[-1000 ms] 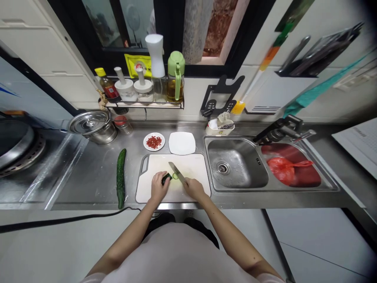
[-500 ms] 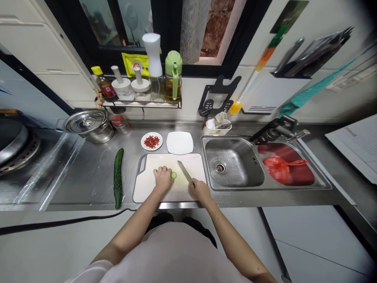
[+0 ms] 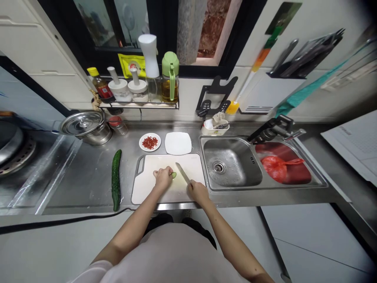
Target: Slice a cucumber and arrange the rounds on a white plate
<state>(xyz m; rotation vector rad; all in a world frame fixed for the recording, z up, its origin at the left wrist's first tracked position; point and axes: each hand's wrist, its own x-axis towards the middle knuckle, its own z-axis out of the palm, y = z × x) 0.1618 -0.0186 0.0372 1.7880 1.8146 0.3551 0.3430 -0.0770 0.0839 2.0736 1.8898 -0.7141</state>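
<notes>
On the white cutting board, my left hand is closed over a short cucumber piece, whose pale cut end shows at my fingertips. My right hand grips the handle of a knife. Its blade points up and left, just right of the cucumber's cut end. A whole cucumber lies lengthwise on the steel counter, left of the board.
Behind the board are a small dish of chopped red chili and a white square plate. A steel sink lies to the right, with a red bag in a basin. A lidded pot and a condiment shelf stand at back left.
My left hand shifted up the board and closed over the cucumber piece. The knife lifted off the cucumber, swung right, and now sits close to the cut end again.
</notes>
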